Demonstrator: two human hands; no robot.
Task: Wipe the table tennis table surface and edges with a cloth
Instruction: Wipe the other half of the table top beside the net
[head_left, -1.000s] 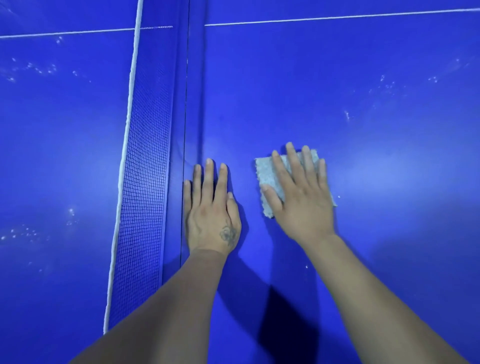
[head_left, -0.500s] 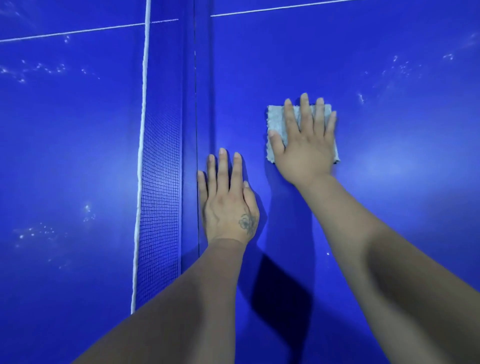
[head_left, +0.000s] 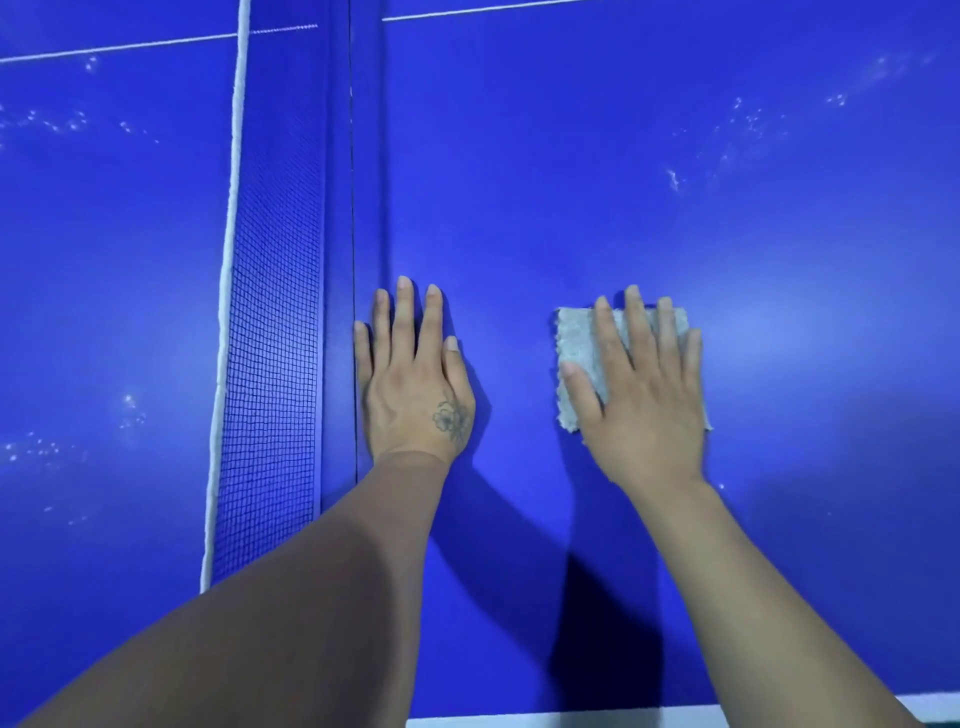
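- Blue table (head_left: 571, 156) fills the head view; its near edge, with a white strip along it, shows at the bottom right between the forearms.
- Net (head_left: 270, 338) runs from the near left up the frame, its white top band on the left side and dark mesh to the right; a dark seam lies just right of the net.
- Left hand (head_left: 415, 384) lies flat on the table, fingers straight and close together, little finger touching the seam, holding nothing.
- Right hand (head_left: 644, 395) presses flat on the cloth (head_left: 576, 353), fingers straight and slightly spread, not curled round it.
- Cloth is grey and roughly square with frayed edges, lying flat on the table right of the net, well apart from the near edge and near the left hand without touching it.
- White line (head_left: 483, 9) crosses the table at the top.
- Bare blue surface stretches right of the cloth and beyond it, marked with pale specks (head_left: 737, 124); more specks lie left of the net.
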